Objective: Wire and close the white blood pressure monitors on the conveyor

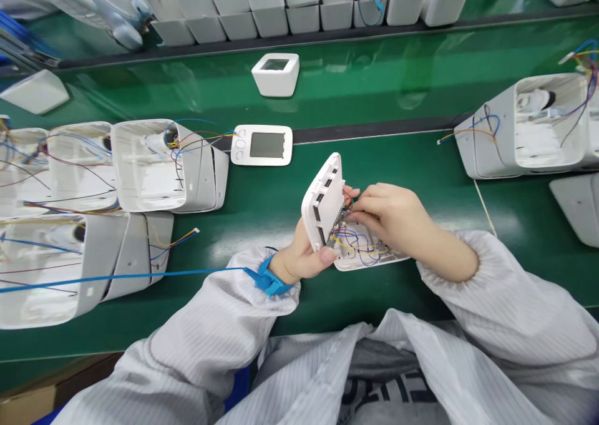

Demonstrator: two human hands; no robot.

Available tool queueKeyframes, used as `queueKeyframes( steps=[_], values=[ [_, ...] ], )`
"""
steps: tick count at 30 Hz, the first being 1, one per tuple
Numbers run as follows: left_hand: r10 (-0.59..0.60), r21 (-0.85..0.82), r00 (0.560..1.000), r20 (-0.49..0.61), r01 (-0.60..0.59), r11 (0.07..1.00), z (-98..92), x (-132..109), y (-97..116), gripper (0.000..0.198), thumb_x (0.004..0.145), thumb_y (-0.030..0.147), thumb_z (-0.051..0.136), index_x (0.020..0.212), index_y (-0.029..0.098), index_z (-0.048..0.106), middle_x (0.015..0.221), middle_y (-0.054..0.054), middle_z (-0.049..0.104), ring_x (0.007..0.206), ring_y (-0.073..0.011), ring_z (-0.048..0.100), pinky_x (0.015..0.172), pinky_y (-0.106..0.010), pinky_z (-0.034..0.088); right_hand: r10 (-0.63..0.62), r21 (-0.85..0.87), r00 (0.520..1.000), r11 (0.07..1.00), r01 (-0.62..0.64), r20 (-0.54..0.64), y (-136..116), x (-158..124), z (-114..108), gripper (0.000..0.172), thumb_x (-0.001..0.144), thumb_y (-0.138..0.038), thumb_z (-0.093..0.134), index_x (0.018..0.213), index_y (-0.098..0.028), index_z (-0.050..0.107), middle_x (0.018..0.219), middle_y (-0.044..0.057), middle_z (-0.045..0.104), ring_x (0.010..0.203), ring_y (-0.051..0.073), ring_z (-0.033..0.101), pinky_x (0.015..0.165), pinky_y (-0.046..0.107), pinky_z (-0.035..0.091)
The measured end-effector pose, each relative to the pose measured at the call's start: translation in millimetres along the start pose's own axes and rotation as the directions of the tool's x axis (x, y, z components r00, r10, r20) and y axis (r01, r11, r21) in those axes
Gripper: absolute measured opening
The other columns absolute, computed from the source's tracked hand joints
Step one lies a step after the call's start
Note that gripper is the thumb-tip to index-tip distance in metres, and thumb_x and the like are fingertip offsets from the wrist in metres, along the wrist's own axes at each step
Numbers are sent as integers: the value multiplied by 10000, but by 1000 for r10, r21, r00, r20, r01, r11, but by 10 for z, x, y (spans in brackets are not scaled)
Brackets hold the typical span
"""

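Observation:
My left hand (312, 255) is closed around a white plastic panel (324, 201), holding it tilted up with slots along its outer face. My right hand (384, 208) pinches at the panel's inner side, where thin wires meet a circuit board; the fingertips partly hide what they grip. Below, a white open shell (346, 264) lies on the green bench, with blue, red and yellow wires (362, 245) bunched inside it. A blue wrist strap (269, 279) with a cord circles my left wrist.
White housings (196, 185) with loose wires stand at the left, more housings (503, 144) at the right. A display panel (266, 145) lies ahead, touched by wires. Beyond it sits a small white box (276, 78). Rows of white cases (266, 19) line the raised shelf.

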State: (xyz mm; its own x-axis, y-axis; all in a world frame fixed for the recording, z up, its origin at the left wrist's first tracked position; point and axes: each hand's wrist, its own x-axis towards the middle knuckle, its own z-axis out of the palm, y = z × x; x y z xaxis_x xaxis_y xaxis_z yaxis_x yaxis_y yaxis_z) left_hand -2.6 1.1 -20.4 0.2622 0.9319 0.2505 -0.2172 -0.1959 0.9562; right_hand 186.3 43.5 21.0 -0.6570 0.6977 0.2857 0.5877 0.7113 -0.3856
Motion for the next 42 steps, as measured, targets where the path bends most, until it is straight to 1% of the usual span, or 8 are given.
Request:
queueKeyframes(
  steps=[4,11,14,20,25,30,36,42],
  values=[
    [98,-17,994,46,-97,995,-10,20,-9,744,739,730,642,1297,244,565,1426,-124,530,1383,-380,455,1190,-544,349,-2,33,1000,999,3,-18,-2,3,-9,180,944,-274,629,819,-191,729,817,36,672,769,172,588,691,292,424],
    [79,-31,997,19,-79,996,20,-15,-40,775,738,742,634,1320,236,546,1432,-130,525,1380,-380,462,1185,-532,354,-13,119,1000,993,16,-27,18,-7,-20,196,959,-255,593,824,-193,721,827,34,669,765,162,588,685,290,439],
    [79,-54,997,12,-78,995,19,-20,-52,759,758,723,628,1331,233,539,1438,-133,522,1369,-377,477,1182,-532,362,-13,129,1000,992,16,-23,24,-8,-16,191,967,-242,570,864,-195,724,879,50,687,825,182,617,725,312,468],
    [103,-67,994,46,-100,993,4,-31,-42,681,829,627,618,1363,213,529,1453,-142,520,1379,-367,473,1191,-527,349,-41,32,998,999,43,-42,13,-15,-16,221,986,-223,512,878,-182,701,851,62,662,802,197,585,707,324,462],
    [53,-106,998,23,-50,993,18,-39,-2,659,833,581,633,1374,221,526,1446,-131,541,1372,-368,484,1170,-525,383,-73,-36,996,997,71,-50,-5,-18,-10,252,987,-184,469,818,-180,656,807,57,642,763,193,534,674,318,427],
    [75,-72,993,94,-68,995,33,-16,73,616,873,515,607,1408,229,502,1475,-123,516,1359,-363,497,1144,-517,425,-115,-113,990,988,106,-79,-14,-20,13,296,999,-192,434,787,-181,640,774,50,617,736,180,492,657,297,398],
    [59,25,989,133,-62,998,-9,15,108,574,879,530,586,1361,220,550,1406,-114,578,1310,-354,542,1098,-504,468,-64,-237,993,971,39,-100,-44,-20,51,328,990,-246,455,717,-174,621,673,31,490,646,171,401,564,305,259],
    [76,-33,992,103,-73,997,-13,1,9,596,854,560,603,1350,233,550,1383,-112,593,1295,-351,554,1104,-513,459,-26,-234,997,972,8,-73,-73,-23,53,305,995,-268,492,751,-169,645,698,34,531,670,167,457,577,297,288]
  ],
)
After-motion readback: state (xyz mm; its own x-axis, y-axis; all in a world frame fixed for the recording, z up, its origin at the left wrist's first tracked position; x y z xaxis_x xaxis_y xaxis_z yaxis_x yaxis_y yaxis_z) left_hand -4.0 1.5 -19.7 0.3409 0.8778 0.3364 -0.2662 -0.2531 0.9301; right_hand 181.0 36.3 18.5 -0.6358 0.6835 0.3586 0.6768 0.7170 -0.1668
